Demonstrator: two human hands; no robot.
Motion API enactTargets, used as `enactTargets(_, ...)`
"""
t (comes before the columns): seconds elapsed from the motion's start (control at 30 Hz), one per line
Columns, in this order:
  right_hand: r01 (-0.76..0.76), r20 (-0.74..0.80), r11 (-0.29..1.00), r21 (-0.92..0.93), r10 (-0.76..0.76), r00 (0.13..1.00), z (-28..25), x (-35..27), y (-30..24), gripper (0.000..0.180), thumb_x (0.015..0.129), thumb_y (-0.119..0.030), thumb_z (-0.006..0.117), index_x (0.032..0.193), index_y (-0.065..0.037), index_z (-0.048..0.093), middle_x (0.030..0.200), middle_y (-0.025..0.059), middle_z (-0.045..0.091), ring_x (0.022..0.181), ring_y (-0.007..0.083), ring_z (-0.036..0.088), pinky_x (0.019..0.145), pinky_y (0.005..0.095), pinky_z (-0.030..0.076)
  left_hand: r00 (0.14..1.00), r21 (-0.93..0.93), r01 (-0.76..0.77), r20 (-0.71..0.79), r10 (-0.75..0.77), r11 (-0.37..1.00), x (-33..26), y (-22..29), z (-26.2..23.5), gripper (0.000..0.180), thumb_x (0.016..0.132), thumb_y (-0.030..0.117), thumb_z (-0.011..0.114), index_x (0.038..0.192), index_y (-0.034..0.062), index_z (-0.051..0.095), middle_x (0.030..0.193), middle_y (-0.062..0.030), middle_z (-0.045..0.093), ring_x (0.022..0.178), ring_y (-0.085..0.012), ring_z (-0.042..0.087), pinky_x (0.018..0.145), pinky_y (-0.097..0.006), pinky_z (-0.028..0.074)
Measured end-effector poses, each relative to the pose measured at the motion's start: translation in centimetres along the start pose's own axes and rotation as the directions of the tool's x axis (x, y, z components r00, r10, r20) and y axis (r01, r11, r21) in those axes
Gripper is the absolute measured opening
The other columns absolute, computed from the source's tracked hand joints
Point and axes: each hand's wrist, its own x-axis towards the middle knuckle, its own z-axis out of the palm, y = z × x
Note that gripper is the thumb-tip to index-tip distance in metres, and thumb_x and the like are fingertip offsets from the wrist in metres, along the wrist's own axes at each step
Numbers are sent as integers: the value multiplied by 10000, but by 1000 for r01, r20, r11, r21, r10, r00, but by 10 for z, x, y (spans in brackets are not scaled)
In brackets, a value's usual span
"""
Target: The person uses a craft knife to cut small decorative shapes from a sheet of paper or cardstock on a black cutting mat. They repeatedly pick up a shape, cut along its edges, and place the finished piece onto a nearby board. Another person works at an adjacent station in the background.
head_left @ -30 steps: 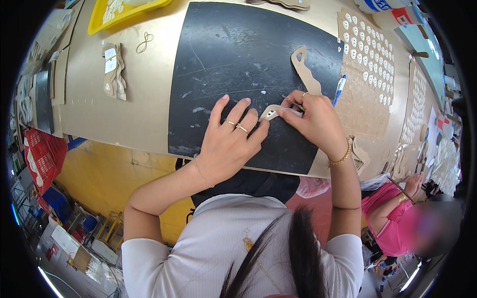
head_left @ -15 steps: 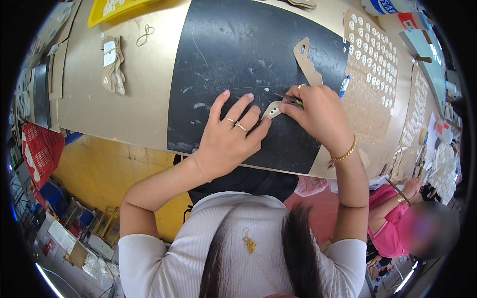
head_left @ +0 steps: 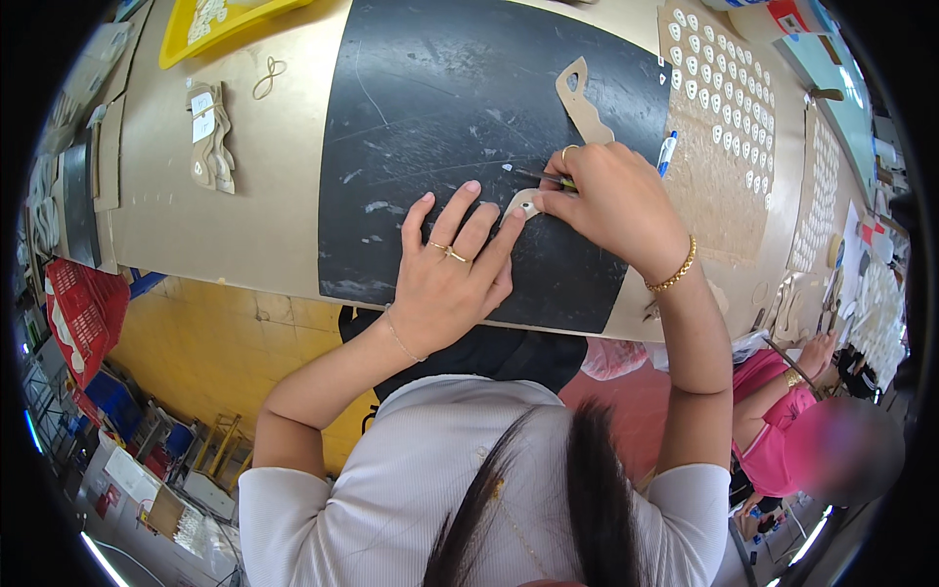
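On the black mat, my left hand lies with its fingers spread. Its index fingertip touches a small tan cut-out piece with dark holes and a whitish face. My right hand is closed on a thin dark pointed tool with a yellow-green part; whether it is tweezers I cannot tell. The tool's tip is beside a small white chip on the mat. The right thumb also rests at the piece's right end, hiding the rest of it. Above that hand lies a wavy tan strip with a hole.
A blue-and-white pen lies right of the mat. Rows of small white pieces cover a brown sheet. At left are a bundle of tan strips, a rubber band and a yellow tray. A person in pink sits right.
The dark tool has swung left, from beside the tan piece to the white chip. My left hand's fingers have shifted slightly. The whole view has moved a little.
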Motion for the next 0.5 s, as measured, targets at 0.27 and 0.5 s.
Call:
enactTargets(0.27,10,68,999,-35,-8,998,-4,5,-1,189,818,-208,741,901,-42,774,791,200,717,791,381,719,714,442,581,999,13,36,-11,-36,999,2,4,2,510,781,163,728,1283,119,651,1211,-75,545,1327,-281,479,1064,-540,327)
enactTargets(0.5,11,69,999,-31,-9,998,-5,5,-2,196,814,-201,744,903,-29,771,793,204,715,794,383,718,723,442,581,998,25,50,-23,-50,998,4,6,3,503,770,157,727,1266,125,655,1189,-65,531,1297,-274,493,1044,-523,318)
